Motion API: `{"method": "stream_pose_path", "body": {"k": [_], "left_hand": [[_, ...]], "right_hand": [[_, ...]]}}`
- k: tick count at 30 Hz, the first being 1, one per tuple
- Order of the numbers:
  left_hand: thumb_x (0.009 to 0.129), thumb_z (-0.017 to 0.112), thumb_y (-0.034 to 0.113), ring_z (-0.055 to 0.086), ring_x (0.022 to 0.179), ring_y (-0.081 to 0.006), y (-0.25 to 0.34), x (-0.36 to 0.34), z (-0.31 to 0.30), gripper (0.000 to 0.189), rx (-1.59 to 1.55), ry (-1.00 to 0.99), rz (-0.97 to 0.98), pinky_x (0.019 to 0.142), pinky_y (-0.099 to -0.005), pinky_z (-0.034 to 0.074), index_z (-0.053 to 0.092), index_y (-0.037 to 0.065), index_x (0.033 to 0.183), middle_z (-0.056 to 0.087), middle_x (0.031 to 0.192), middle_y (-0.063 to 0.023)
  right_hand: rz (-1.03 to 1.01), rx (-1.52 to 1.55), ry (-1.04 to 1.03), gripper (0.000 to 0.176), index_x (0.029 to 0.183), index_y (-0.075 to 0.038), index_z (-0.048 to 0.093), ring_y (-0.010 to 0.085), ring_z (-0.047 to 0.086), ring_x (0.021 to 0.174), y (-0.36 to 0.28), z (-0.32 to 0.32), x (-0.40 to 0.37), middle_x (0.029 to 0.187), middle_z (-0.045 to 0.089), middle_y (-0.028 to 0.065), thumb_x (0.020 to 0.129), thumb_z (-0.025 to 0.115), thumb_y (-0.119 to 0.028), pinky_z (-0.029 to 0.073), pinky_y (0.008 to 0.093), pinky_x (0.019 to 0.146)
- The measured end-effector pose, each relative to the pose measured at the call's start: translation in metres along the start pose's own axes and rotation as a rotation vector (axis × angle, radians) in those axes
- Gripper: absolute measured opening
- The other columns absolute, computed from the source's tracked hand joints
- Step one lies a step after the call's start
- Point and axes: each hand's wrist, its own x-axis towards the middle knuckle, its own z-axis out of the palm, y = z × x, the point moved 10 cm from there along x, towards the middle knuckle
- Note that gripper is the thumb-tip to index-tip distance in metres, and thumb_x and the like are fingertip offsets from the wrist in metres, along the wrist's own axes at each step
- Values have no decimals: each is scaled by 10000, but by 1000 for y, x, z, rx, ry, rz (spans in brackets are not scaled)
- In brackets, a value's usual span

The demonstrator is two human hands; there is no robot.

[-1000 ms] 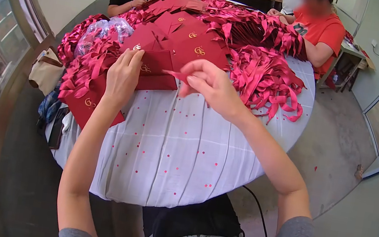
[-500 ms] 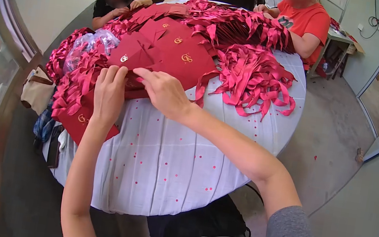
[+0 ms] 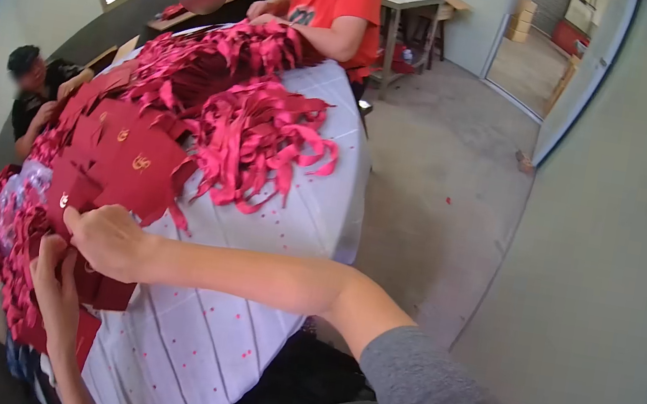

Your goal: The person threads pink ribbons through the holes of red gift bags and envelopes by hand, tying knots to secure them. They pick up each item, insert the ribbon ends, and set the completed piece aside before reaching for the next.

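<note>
At the left edge of the table, my left hand (image 3: 57,278) is closed, its fingertips pinching the top edge of a dark red gift bag (image 3: 110,293). My right hand (image 3: 110,240) is closed just above and to the right, thumb and fingers bent together at the same edge. Its fingers partly hide what they grip. Beyond the hands lie several flat red bags (image 3: 109,164) with gold emblems, overlapping one another. Another red bag (image 3: 84,336) lies lower left, partly behind my left forearm.
Shiny red ribbon handles (image 3: 252,144) form a heap on the white tablecloth (image 3: 311,225), which is dotted with small red specks. Clear plastic (image 3: 28,185) lies at left. A person in a red shirt (image 3: 345,11) and one in black (image 3: 36,93) work at the far side.
My view has swung to the right, so the table and hands appear farther left. My hands stay close together at the bag's edge, the right now above the left.
</note>
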Motion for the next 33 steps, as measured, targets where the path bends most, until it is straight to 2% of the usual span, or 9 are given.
{"method": "stream_pose_path", "body": {"k": [4, 7, 14, 16, 18, 19, 20, 24, 33], "left_hand": [[855, 570, -7, 509, 949, -260, -5, -10, -3, 171, 57, -47, -26, 862, -346, 398, 567, 13, 1025, 592, 971, -104], [811, 589, -23, 505, 966, -246, 20, -12, -16, 149, 338, 59, 213, 876, -359, 380, 588, 14, 954, 579, 919, -91], [825, 591, -24, 592, 874, -243, -28, -18, -17, 170, -15, 36, 6, 829, -329, 433, 610, 8, 992, 626, 910, -109], [853, 544, -38, 590, 869, -157, -30, -14, -11, 146, -143, -42, -123, 775, -266, 462, 589, -22, 991, 631, 922, -91], [863, 538, -32, 568, 801, -123, -22, -11, -13, 137, -166, -14, -124, 700, -260, 478, 585, -17, 990, 611, 876, -61], [865, 545, -25, 561, 760, -95, -26, -11, -10, 135, -247, -42, -180, 616, -242, 480, 586, -13, 993, 607, 871, -41], [866, 553, -24, 551, 710, -72, -40, -14, -3, 131, -411, -18, -309, 560, -222, 465, 588, -15, 992, 600, 842, -20], [852, 580, -17, 549, 535, -84, -44, -21, 7, 141, -680, -50, -435, 479, -229, 456, 601, -37, 989, 614, 808, -38], [903, 512, 49, 657, 621, -116, -47, -36, 22, 193, -951, -118, -399, 574, -208, 445, 604, -41, 1047, 641, 787, -41]], "right_hand": [[56, 4, -60, 123, 759, 25, 509, 393, 612, 634, 20, -3, 0, 617, 590, 216, 739, 600, -54, 462, 472, 560], [68, -42, -71, 117, 741, 23, 523, 393, 613, 636, 25, -3, 1, 610, 590, 206, 739, 606, -60, 465, 469, 565], [78, -70, -72, 171, 768, 12, 542, 403, 621, 700, 30, -2, -1, 671, 604, 213, 802, 589, -149, 474, 500, 612], [131, -41, -85, 145, 811, -27, 582, 397, 621, 707, 34, 1, -2, 732, 608, 192, 827, 582, -171, 484, 488, 624], [-150, 104, 119, 165, 953, -9, 608, 278, 634, 659, 6, -24, 7, 783, 626, 151, 850, 580, -135, 511, 402, 620], [242, 512, -48, 159, 1009, -11, 594, 150, 609, 638, 27, -18, 11, 786, 633, 85, 873, 533, -67, 503, 298, 574], [333, 746, -67, 143, 999, 13, 585, 161, 615, 603, 24, -24, 13, 729, 621, 119, 887, 524, -51, 491, 313, 539], [305, 1010, -66, 222, 1142, 25, 541, 77, 556, 615, -2, -48, 19, 806, 619, 53, 942, 486, -53, 454, 196, 535], [481, 672, -364, 112, 1003, 8, 512, 54, 553, 677, 17, 23, -12, 781, 616, 42, 926, 524, -72, 423, 194, 572]]}}
